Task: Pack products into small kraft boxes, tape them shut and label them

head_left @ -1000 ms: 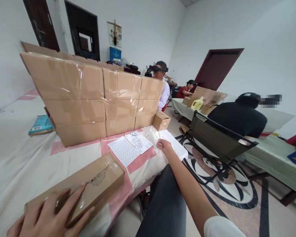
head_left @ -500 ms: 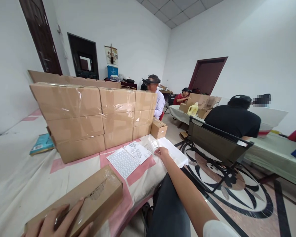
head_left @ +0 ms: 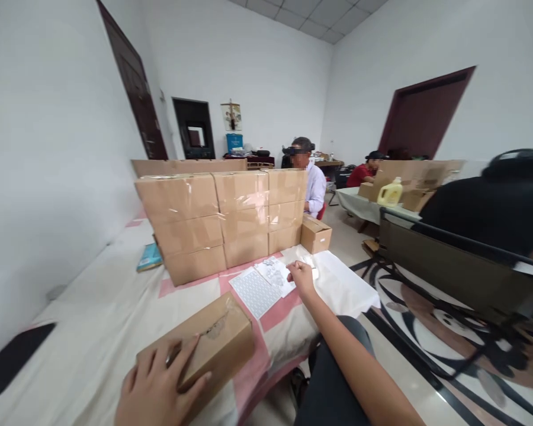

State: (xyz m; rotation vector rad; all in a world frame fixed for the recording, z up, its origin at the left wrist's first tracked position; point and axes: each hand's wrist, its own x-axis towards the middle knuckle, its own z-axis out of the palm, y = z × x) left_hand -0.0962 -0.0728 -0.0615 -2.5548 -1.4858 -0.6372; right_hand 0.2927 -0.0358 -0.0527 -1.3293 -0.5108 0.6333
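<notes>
My left hand (head_left: 160, 378) lies with spread fingers on the top of a long cardboard box (head_left: 220, 340) at the table's near edge. There is a torn patch of tape on that box. My right hand (head_left: 301, 277) is raised over the table's right side, with fingers pinched together; what they hold, if anything, is too small to make out. Beside it lie a sheet with a printed line drawing (head_left: 275, 273) and a sheet covered in small printed marks (head_left: 255, 293). White material (head_left: 313, 263) shows just behind the right hand.
A taped wall of stacked cardboard boxes (head_left: 222, 222) spans the table's far side, with a small box (head_left: 316, 235) at its right end. A blue packet (head_left: 150, 257) lies left. Co-workers sit beyond and right, one in a folding chair (head_left: 448, 266). A yellow jug (head_left: 389, 192) stands on another table.
My view has swung left, so the scene sits further right. My right hand has lifted off the white material and moved toward the drawing sheet. My left hand stays on the box.
</notes>
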